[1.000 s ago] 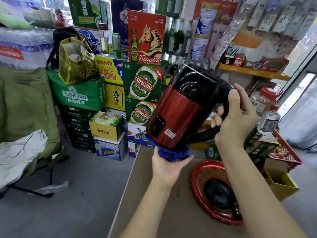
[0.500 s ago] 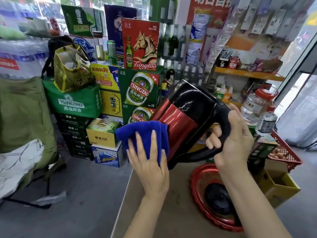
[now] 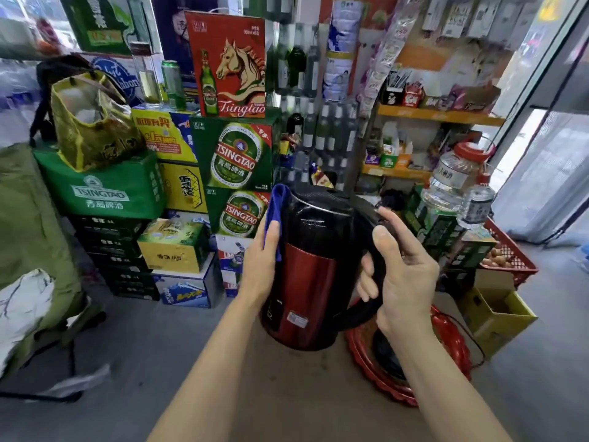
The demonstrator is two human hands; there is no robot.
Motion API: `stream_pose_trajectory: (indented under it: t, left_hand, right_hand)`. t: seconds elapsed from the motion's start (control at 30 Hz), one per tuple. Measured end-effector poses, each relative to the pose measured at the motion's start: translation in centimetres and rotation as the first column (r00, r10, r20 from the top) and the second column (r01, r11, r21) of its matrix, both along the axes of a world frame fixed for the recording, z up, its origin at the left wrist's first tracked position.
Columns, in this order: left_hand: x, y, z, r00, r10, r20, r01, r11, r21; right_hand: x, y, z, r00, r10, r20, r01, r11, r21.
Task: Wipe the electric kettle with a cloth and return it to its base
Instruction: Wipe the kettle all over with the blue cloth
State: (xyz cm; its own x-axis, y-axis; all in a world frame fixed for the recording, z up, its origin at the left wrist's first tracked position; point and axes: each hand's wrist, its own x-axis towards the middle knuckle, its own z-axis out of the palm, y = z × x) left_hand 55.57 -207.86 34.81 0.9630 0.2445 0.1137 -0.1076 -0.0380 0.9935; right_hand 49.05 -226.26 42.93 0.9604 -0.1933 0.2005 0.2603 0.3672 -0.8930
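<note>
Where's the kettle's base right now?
In the head view, the black kettle base sits in the red tray on the table, lower right of centre, just below and right of the raised kettle and partly hidden behind the right forearm.

My brown table and what sits on it

On the table (image 3: 287,393) in front of me rests a red scalloped tray (image 3: 452,342), and inside that tray sits the black kettle base (image 3: 387,355).
</note>
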Motion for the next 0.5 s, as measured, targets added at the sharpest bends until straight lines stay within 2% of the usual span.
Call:
stream_pose_trajectory:
  t: [0.13,0.3,0.4,0.5]
  left_hand:
    - [-5.1,-2.2,-5.6,0.997,0.072,0.000,-0.071,0.991,0.114]
    - [-7.5,-3.6,-12.4,0.986,0.147,-0.077,-0.131,0.974,0.185]
    - [-8.9,-4.5,-15.6,0.949,0.214,-0.233,-0.193,0.975,0.110]
    - [-9.4,-4.5,-17.9,0.904,0.175,-0.390,-0.246,0.959,-0.139]
  right_hand:
    - [1.0,-0.2,-2.5,0.996,-0.074,-0.056,0.072,0.997,-0.022]
    - [2.3,0.3,-6.1,0.981,-0.161,-0.111,0.159,0.987,-0.026]
    - [3.1,0.9,-8.3,0.977,-0.189,-0.103,0.181,0.980,-0.080]
    - [3.5,1.5,-11.0,0.978,-0.192,-0.077,0.177,0.969,-0.170]
